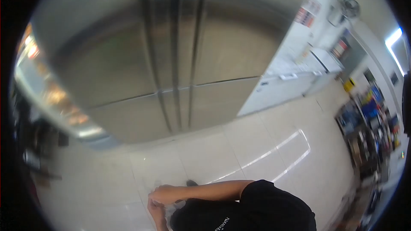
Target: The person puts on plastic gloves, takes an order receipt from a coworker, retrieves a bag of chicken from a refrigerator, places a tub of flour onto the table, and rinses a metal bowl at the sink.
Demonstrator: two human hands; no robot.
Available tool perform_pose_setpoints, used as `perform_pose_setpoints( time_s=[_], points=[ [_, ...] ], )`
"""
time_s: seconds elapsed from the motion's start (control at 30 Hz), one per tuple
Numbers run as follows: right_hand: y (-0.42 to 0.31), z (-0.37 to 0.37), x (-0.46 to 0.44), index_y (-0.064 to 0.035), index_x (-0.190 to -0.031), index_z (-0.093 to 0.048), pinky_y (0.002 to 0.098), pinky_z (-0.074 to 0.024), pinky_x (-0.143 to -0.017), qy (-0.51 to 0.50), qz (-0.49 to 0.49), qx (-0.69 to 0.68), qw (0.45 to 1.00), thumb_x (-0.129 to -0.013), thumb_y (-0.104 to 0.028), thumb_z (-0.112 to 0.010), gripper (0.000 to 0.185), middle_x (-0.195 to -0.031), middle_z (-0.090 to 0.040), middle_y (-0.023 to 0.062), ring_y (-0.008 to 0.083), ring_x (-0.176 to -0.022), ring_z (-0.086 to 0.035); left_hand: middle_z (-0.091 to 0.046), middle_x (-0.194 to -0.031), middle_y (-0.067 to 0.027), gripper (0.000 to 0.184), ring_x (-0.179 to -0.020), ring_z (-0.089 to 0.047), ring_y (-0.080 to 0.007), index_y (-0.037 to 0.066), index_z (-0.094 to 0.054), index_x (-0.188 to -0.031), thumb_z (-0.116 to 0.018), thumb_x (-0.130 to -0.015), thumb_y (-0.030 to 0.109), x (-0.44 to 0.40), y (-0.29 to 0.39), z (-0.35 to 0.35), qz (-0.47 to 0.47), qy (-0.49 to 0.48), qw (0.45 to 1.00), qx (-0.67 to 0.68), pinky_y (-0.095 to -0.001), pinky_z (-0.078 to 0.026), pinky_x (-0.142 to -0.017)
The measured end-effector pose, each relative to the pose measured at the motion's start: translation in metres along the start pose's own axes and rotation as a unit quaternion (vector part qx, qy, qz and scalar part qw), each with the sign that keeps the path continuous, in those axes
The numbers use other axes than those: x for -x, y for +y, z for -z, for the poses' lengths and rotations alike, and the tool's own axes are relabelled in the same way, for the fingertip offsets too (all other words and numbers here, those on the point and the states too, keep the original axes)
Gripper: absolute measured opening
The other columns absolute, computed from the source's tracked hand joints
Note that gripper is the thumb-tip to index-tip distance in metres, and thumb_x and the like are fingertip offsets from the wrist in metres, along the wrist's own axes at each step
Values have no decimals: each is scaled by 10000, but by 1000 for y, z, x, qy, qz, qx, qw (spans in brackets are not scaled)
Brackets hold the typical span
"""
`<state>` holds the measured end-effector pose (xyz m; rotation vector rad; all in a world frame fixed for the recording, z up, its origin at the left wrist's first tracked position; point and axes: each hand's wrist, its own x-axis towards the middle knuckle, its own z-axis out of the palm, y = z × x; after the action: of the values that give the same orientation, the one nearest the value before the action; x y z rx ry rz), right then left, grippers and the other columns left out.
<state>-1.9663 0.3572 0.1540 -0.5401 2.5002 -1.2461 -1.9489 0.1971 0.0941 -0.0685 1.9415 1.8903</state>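
Note:
Both hands are together at the bottom of the head view, in front of the person's black shirt [205, 214]. My right hand [166, 194] lies over my left hand [155, 207], with its fingers curled. A thin, translucent whitish thing [173, 207], perhaps plastic, shows beside the hands, against the shirt. The fingers are too small and blurred to tell which hand grips it. Just past the right forearm, the dark tip of a shoe [191, 183] shows on the floor.
A large steel cabinet [231, 38] with doors stands ahead. White chest units [282, 92] stand to its right, with a fan [350, 7] above. Shelves of goods [370, 124] line the far right. A lit, glassy counter [55, 98] is at left. Pale tiled floor [222, 154] lies between.

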Motion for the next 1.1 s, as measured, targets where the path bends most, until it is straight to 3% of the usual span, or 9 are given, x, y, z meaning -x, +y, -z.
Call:
perform_pose_setpoints(
  time_s=[0.2, 0.33, 0.37, 0.47, 0.53, 0.6, 0.77, 0.9, 1.1],
  points=[
    [48, 15, -35, -86, -966, -670, 426, -501, -721, 50, -207, 49, 976, -705, -124, -604, 272, -904, -668, 142, 323, -872, -637, -618, -921, -83, 374, -865, -590, -175, 0, -535, -1120, -564, -750, -49, -134, 31, 6, -3, -285, 954, -89, -283, -461, -712],
    [100, -45, -56, -45, -1001, -679, 402, -510, -754, 225, -296, -65, 926, -694, -156, -605, 335, -970, -667, 167, 313, -930, -635, -557, -953, -186, 526, -870, -581, -339, 20, -514, -1176, -551, -658, -58, -179, 87, 20, -225, -431, 791, -372, -409, -466, -721],
    [91, -52, -62, -28, -1034, -664, 399, -513, -741, 324, -289, -83, 897, -699, -155, -602, 363, -987, -665, 168, 320, -900, -640, -530, -969, -220, 586, -879, -563, -399, 35, -508, -1206, -543, -628, -56, -181, 104, 17, -284, -449, 709, -464, -452, -460, -732],
    [72, -57, -91, -1, -1064, -634, 372, -517, -687, 470, -287, -225, 804, -735, -180, -600, 376, -937, -667, 156, 270, -790, -651, -495, -997, -238, 643, -916, -532, -431, 69, -505, -1246, -513, -615, -56, -181, 138, 25, -338, -515, 671, -412, -486, -449, -742],
    [40, -52, -97, 1, -1043, -622, 331, -508, -656, 553, -380, -497, 551, -798, -176, -548, 311, -887, -654, 120, 199, -752, -629, -499, -1014, -236, 596, -906, -548, -428, 90, -529, -1217, -519, -644, -73, -181, 127, 30, -391, -529, 641, -395, -490, -453, -753],
    [-3, -59, -123, -5, -964, -632, 298, -503, -658, 781, -163, -499, 339, -860, -166, -494, 236, -847, -638, 78, 162, -751, -609, -492, -997, -227, 590, -861, -560, -427, 126, -531, -1230, -521, -673, -67, -178, 122, 30, -430, -557, 600, -381, -495, -460, -722],
    [-66, -127, -136, -155, -1388, -374, 379, -451, -908, 851, 13, -479, 215, -985, -356, -371, 451, -1331, -448, 121, 225, -1100, -515, -487, -967, -222, 557, -765, -575, -427, 163, -532, -1244, -544, -718, -20, -115, 134, 79, -470, -646, 520, -301, -507, -477, -651],
    [-131, -202, -147, -332, -1476, -1, 463, -346, -1029, 867, 67, -421, 258, -934, -606, -266, 662, -1542, -73, 122, 369, -1310, -327, -482, -961, -219, 577, -738, -576, -428, 187, -489, -1305, -524, -755, 16, -70, 129, 154, -468, -723, 433, -265, -508, -482, -614],
    [-202, -345, -213, -328, -1472, 38, 665, -265, -983, 885, 107, -419, 171, -815, -776, -235, 841, -1548, -19, 112, 424, -1323, -275, -505, -1056, -232, 540, -796, -601, -424, 174, -498, -1283, -481, -769, 13, -36, 82, 294, -436, -800, 318, -263, -501, -511, -644]
  ],
)
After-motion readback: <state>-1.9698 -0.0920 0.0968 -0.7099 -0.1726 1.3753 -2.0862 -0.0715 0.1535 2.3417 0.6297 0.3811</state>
